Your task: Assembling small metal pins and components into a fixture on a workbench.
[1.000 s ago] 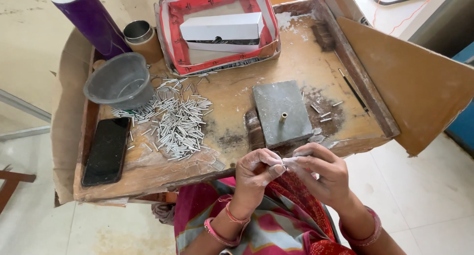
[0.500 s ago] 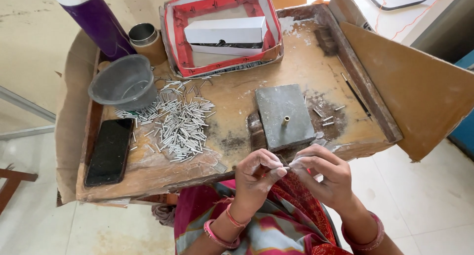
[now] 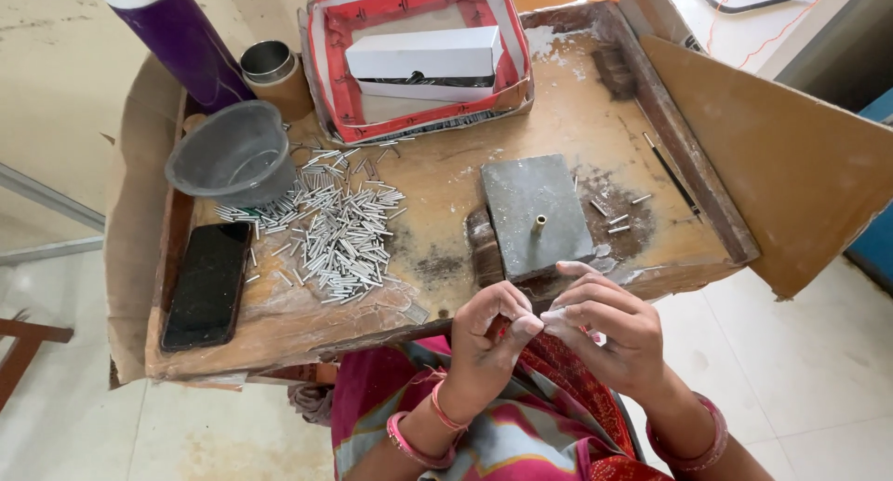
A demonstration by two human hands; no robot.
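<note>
Two hands [image 3: 549, 337] pinching something tiny, fingertips together | one metal block [image 3: 534, 213] | one bowl [image 3: 233, 153] | one phone [image 3: 206, 284]

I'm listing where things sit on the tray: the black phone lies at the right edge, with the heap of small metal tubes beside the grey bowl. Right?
Not quite. The head view shows the black phone at the tray's left edge. The metal tubes do lie beside the grey bowl.

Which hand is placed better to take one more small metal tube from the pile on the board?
Probably the left hand: the pile of metal tubes lies on its side of the wooden board. The right hand sits farther away, below the grey block.
</note>
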